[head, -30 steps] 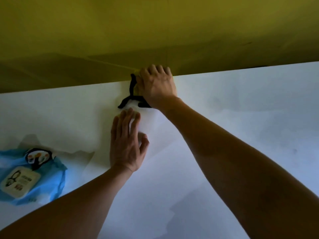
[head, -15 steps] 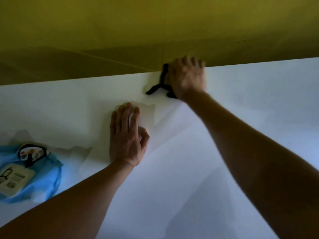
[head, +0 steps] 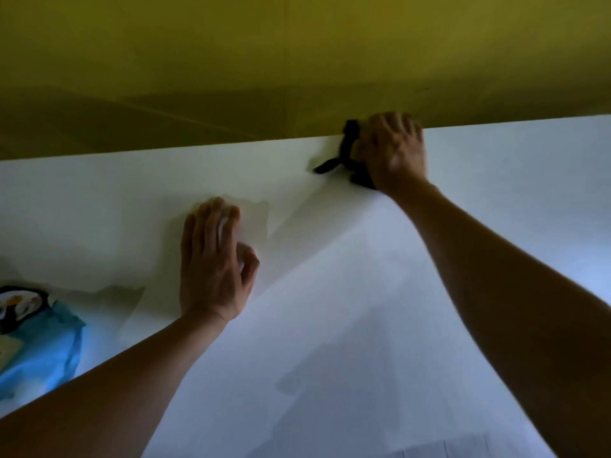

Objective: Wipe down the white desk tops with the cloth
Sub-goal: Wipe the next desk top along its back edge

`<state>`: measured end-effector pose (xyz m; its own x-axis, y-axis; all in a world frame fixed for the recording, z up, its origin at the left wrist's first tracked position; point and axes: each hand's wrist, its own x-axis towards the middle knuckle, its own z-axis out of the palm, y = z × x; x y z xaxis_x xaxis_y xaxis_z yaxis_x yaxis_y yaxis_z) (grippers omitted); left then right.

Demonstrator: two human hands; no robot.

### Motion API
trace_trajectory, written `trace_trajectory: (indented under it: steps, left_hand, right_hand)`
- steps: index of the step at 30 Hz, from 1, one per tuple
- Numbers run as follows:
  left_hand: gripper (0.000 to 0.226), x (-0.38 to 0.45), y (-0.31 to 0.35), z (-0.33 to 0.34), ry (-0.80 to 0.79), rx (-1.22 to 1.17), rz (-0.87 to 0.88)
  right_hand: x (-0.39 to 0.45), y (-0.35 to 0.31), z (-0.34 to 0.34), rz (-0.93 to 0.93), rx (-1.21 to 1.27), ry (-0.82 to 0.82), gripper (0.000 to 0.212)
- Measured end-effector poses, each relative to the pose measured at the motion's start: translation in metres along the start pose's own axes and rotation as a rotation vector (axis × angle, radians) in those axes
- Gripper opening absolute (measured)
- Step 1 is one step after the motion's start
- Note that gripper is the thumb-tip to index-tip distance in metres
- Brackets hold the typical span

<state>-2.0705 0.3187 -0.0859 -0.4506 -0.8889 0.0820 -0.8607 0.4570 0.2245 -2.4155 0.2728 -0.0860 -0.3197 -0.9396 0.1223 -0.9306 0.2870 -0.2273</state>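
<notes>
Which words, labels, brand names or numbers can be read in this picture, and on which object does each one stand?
No text can be read here.
Blue packet, at the left edge of the white desk top: it carries a pale label, cut off by the frame and too blurred to read, and a round black-rimmed picture with no legible words.
Black cloth under the right hand: no print visible.

Upper right of centre, the right hand (head: 393, 150) presses a dark cloth (head: 347, 157) against the far edge of the white desk top (head: 363, 309) — below a yellow wall (head: 264, 61). The left hand (head: 215, 262) lies flat, fingers spread, mid-frame — a blue packet (head: 39, 345) sits at lower left.
</notes>
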Motion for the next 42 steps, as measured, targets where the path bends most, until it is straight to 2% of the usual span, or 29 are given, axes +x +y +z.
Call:
trace_trajectory:
  steps: [3, 7, 8, 11, 13, 16, 19, 23, 28, 32, 35, 38, 40, 42]
  left_hand:
    - [0.063, 0.0, 0.003, -0.001, -0.001, 0.013, -0.003]
    - [0.053, 0.008, 0.021, 0.002, 0.034, -0.025, -0.096]
    - [0.052, 0.012, 0.033, 0.004, 0.033, -0.061, -0.076]
    - [0.061, 0.028, 0.087, 0.016, -0.033, -0.166, 0.125]
    - [0.064, 0.037, 0.126, 0.026, -0.074, -0.174, 0.181]
    - [0.066, 0.048, 0.159, 0.038, -0.086, -0.107, 0.092]
    - [0.066, 0.048, 0.16, 0.042, -0.098, -0.055, 0.078]
    - [0.064, 0.048, 0.161, 0.043, -0.056, -0.056, 0.082]
    - [0.063, 0.048, 0.166, 0.047, -0.022, -0.048, 0.061]
    - [0.063, 0.049, 0.169, 0.047, -0.002, -0.047, 0.055]
    - [0.063, 0.05, 0.167, 0.046, 0.003, -0.03, 0.05]
    - [0.064, 0.049, 0.166, 0.044, -0.036, -0.013, 0.038]
    - [0.063, 0.049, 0.164, 0.044, -0.028, -0.019, 0.038]
    - [0.063, 0.05, 0.163, 0.044, -0.004, -0.035, 0.056]
  right_hand:
    - [0.005, 0.014, -0.006, 0.105, -0.025, 0.006, 0.042]
    - [0.004, 0.01, -0.002, 0.114, -0.034, 0.029, 0.042]
    - [0.003, 0.011, -0.002, 0.109, -0.034, 0.039, 0.042]
    - [0.004, 0.012, -0.002, 0.094, -0.028, 0.054, 0.04]
    - [0.004, 0.011, 0.0, 0.079, -0.026, 0.067, 0.039]
    - [0.006, 0.015, 0.002, 0.068, -0.029, 0.089, 0.037]
    - [0.012, 0.021, 0.003, -0.016, -0.009, 0.04, 0.04]
    - [0.022, 0.066, -0.008, -0.13, 0.024, -0.05, 0.039]
    - [0.026, 0.13, -0.022, 0.012, -0.063, -0.024, 0.048]
    - [0.029, 0.091, -0.018, 0.041, -0.134, -0.065, 0.04]
    - [0.027, 0.024, -0.002, -0.099, -0.098, -0.157, 0.038]
    - [0.025, -0.024, 0.007, -0.23, -0.012, -0.152, 0.04]
    - [0.027, -0.017, 0.005, -0.287, 0.031, -0.178, 0.04]
    - [0.027, 0.021, -0.003, -0.286, 0.036, -0.187, 0.041]
